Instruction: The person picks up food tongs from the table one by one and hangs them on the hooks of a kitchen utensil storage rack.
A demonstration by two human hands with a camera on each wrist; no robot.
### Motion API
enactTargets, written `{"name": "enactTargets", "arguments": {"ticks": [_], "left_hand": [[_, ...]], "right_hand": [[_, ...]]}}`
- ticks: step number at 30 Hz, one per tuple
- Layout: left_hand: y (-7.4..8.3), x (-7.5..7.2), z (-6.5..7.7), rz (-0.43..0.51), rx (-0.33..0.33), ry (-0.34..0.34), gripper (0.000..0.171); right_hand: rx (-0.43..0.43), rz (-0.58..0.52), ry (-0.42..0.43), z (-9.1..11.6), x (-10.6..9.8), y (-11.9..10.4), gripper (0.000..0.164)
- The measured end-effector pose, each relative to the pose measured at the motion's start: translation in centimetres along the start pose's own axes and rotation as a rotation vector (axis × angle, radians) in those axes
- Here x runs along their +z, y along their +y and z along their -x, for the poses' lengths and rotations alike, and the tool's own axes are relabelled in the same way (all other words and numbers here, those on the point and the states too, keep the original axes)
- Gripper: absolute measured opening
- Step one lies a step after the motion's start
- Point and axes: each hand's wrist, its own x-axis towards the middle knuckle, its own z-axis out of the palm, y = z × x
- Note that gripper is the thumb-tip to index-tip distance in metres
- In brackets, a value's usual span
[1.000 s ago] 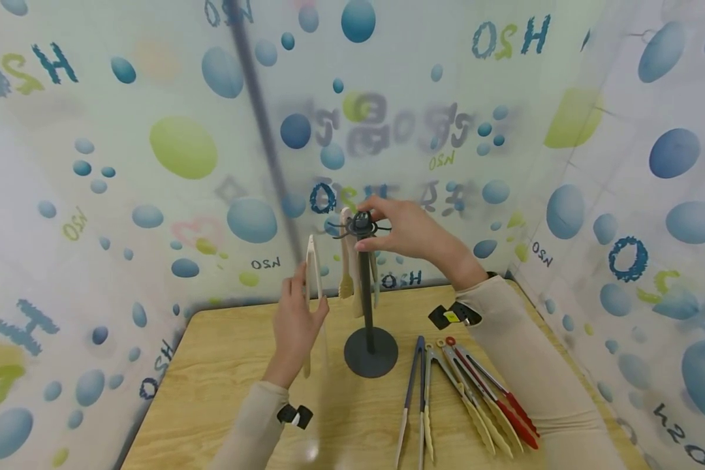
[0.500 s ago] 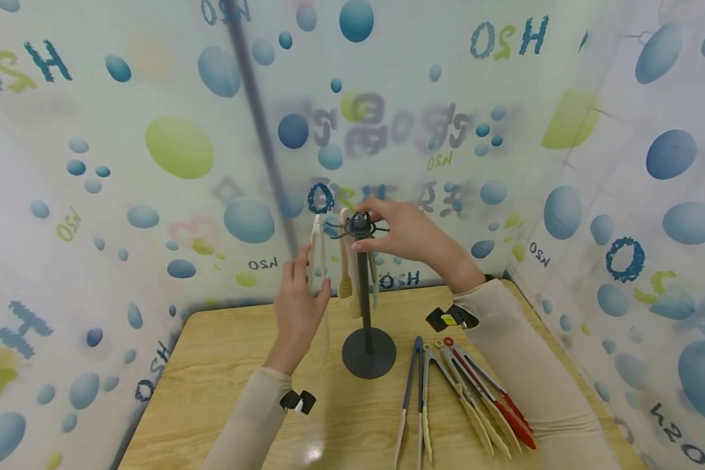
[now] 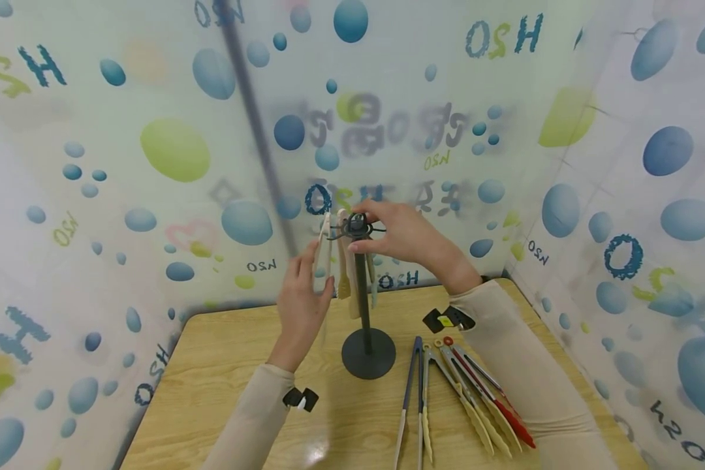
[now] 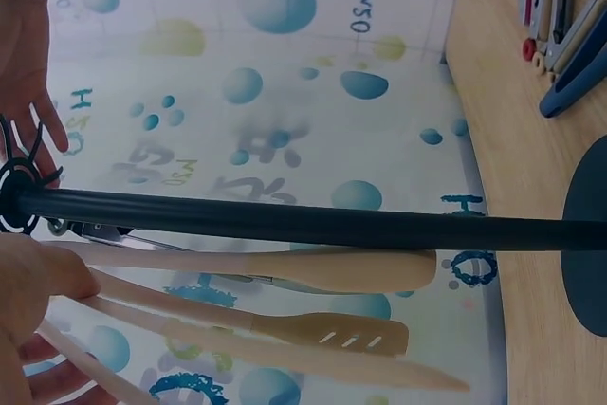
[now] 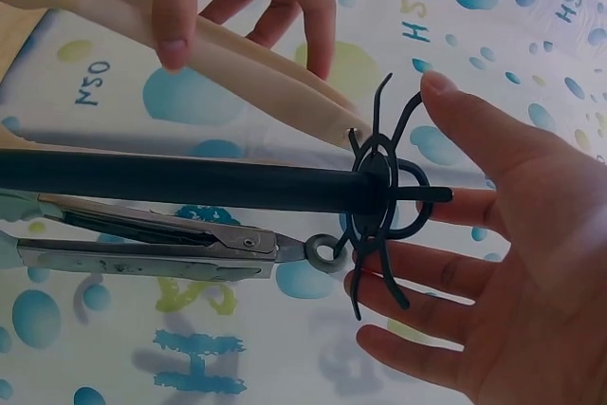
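Note:
In my left hand (image 3: 302, 303) I hold cream-coloured tongs (image 5: 256, 82), pinched between thumb and fingers with their arms spread. Their joined end is up beside the hooks of a black utensil stand (image 3: 362, 294). My right hand (image 3: 414, 235) holds the stand's top, with the thumb at one hook and the fingers behind the ring (image 5: 384, 187). From the hooks hang a slotted turner (image 4: 332, 334), a tan utensil with a broad rounded end (image 4: 370, 270) and metal tongs with pale green tips (image 5: 152, 258). In the head view the pole partly hides these.
On the wooden table (image 3: 223, 391), right of the stand's round base (image 3: 369, 365), lie dark blue-handled tongs (image 3: 418, 365), several pale yellow-tipped tongs (image 3: 474, 418) and red-tipped tongs (image 3: 519, 427). Patterned curtains (image 3: 176, 150) enclose the table at the back and sides.
My left hand has raised the cream tongs and brought them rightward, up to the hooks at the stand's top. The right hand has kept its hold there.

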Motion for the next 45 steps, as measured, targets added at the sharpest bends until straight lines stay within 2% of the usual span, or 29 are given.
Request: {"name": "enactTargets", "arguments": {"ticks": [5, 12, 24, 29, 38, 45], "left_hand": [[0.2, 0.6, 0.3, 0.022, 0.0, 0.0, 0.081], [0.8, 1.5, 0.6, 0.091, -0.048, -0.015, 0.084], [1.2, 2.8, 0.8, 0.155, -0.109, -0.029, 0.071], [1.2, 3.3, 0.9, 0.161, -0.139, -0.045, 0.068], [0.9, 3.6, 1.0, 0.159, -0.143, -0.046, 0.066], [1.0, 3.5, 0.7, 0.158, -0.153, -0.075, 0.067]], "right_hand": [[-0.006, 0.019, 0.014, 0.0, 0.1, 0.0, 0.072], [-0.013, 0.018, 0.02, 0.1, 0.2, -0.1, 0.072], [-0.007, 0.036, 0.026, 0.2, 0.2, -0.1, 0.072], [-0.011, 0.038, 0.019, 0.3, 0.2, -0.1, 0.073], [-0.022, 0.025, 0.019, 0.3, 0.2, -0.1, 0.073], [-0.03, 0.038, 0.033, 0.2, 0.2, 0.0, 0.071]]}}
